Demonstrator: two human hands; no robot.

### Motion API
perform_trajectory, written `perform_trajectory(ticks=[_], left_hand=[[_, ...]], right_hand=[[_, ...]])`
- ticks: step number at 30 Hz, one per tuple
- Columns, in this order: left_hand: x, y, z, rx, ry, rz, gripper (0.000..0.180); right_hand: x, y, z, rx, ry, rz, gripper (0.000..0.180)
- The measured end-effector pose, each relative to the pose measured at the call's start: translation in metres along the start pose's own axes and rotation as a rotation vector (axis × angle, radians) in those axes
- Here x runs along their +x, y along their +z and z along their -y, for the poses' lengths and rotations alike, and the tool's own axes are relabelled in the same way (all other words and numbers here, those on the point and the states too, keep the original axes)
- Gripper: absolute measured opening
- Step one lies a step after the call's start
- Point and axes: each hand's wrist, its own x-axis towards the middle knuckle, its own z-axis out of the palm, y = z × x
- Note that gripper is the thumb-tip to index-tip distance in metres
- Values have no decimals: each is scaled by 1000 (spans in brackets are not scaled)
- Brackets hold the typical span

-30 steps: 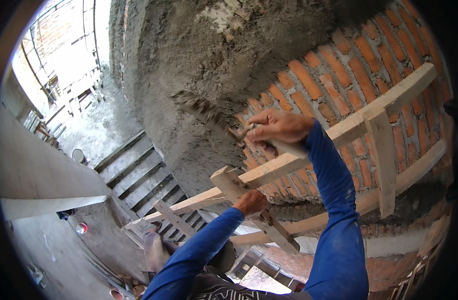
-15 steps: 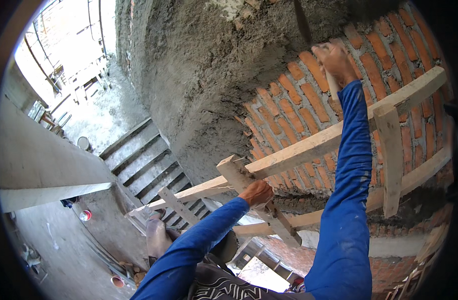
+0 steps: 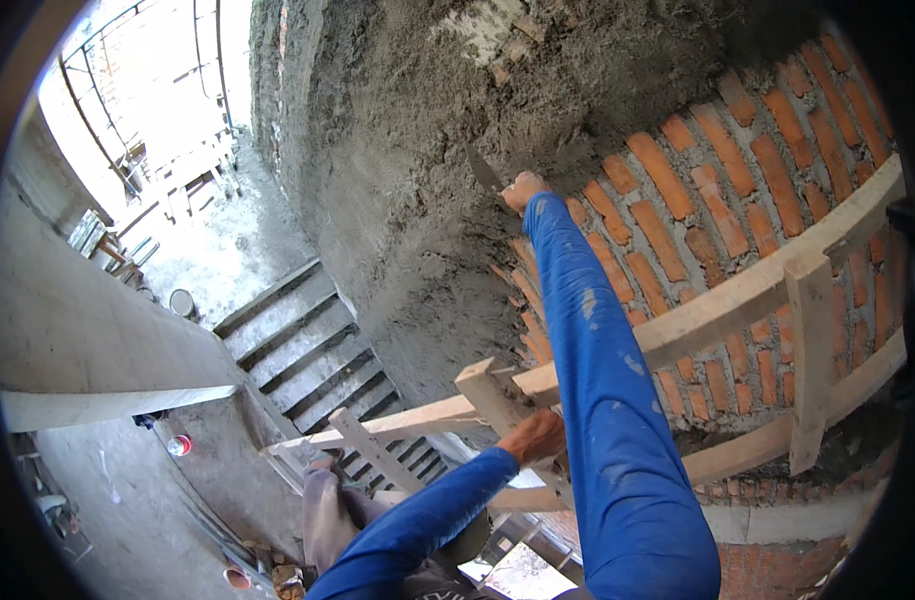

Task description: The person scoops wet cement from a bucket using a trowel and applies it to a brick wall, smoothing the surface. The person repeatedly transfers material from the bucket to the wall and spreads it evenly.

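Note:
My right hand (image 3: 525,190) is closed round a trowel, its handle mostly hidden in my fingers. The dark, narrow trowel blade (image 3: 484,168) points up and left against wet grey mortar (image 3: 407,150) on the wall. To the right of that hand lies bare orange brickwork (image 3: 717,200) with grey joints. Lower down, my left hand (image 3: 537,437) grips a short crosspiece (image 3: 489,398) of a wooden ladder-like frame; the right forearm hides part of the frame.
The frame's long rail (image 3: 707,310) slants across in front of the wall. Concrete stairs (image 3: 302,340) drop away at the left beside a smooth grey wall (image 3: 97,310). A bucket (image 3: 182,303) stands by the top step. A red-and-white can (image 3: 179,445) sits far below.
My right hand has swung left and down with the trowel, from over the bare bricks to the mortar's edge. The left hand keeps its hold, and the view has shifted slightly.

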Motion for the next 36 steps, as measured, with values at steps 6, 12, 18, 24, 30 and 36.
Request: perform_trajectory(ticks=[6, 12, 18, 24, 30, 36], left_hand=[[-10, 8, 7, 99, 14, -102, 25], [2, 10, -8, -184, -74, 58, 9], [9, -33, 1, -32, 32, 183, 8], [10, -38, 1, -16, 20, 168, 13], [7, -25, 3, -1, 57, 100, 14], [7, -24, 2, -2, 45, 96, 13]], right_hand=[[19, 11, 5, -15, 1, -220, 54], [18, -28, -18, -36, 21, -151, 51], [13, -96, -64, -92, -128, -189, 51], [-27, -181, -85, -330, -19, -385, 49], [-138, -217, -43, -486, 147, -515, 42], [-237, -210, 1, -607, -194, -656, 31]])
